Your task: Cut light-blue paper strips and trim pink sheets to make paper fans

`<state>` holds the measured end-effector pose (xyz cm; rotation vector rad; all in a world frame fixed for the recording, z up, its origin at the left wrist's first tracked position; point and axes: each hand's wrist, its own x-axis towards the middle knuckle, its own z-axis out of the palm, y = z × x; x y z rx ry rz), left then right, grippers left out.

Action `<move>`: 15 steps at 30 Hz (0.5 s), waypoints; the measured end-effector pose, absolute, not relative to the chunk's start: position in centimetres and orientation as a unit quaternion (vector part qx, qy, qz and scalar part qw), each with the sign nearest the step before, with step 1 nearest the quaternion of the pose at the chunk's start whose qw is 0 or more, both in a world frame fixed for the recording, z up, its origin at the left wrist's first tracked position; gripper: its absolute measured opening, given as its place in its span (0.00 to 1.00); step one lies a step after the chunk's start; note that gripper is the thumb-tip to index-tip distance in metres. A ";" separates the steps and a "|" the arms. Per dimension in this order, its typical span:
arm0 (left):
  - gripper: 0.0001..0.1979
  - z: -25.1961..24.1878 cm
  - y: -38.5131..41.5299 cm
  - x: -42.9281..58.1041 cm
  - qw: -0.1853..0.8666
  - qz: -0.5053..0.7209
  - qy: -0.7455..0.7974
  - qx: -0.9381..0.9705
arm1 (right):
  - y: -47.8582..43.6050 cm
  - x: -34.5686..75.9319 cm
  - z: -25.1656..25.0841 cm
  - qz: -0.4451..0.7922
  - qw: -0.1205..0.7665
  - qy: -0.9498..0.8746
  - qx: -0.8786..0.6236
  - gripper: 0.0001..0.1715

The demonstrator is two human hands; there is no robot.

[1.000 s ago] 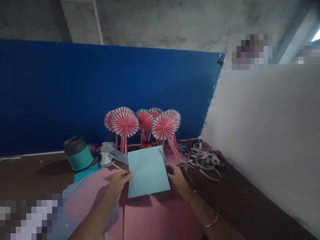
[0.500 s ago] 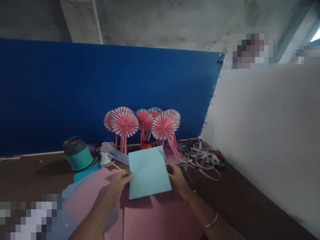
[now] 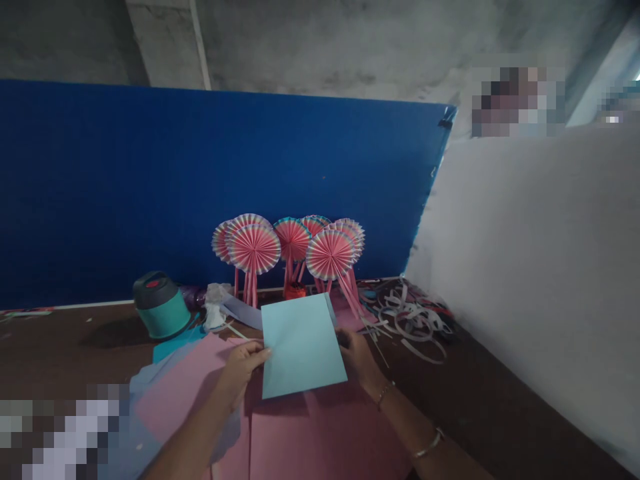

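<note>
Pale blue rectangular paper sheet [image 3: 303, 347], held above pink paper sheets [image 3: 325, 440]. Left hand [image 3: 243, 377]: fingers [image 3: 260, 353] narrowly pinching its left edge. Right hand [image 3: 357, 360]: fingers hidden behind the sheet, grip indeterminable.

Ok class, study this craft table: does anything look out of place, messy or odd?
Curled paper offcuts lie tangled at the right of the table. They look like uncleared scrap, unlike the pleated paper fans standing grouped against the blue board.
</note>
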<state>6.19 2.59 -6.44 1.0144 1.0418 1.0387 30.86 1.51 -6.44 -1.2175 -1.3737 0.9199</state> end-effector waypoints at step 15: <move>0.23 -6.5 5.6 1.9 0.361 0.550 0.652 0.378 | 1.3 31.0 -6.9 0.404 0.452 -0.562 -0.563 0.22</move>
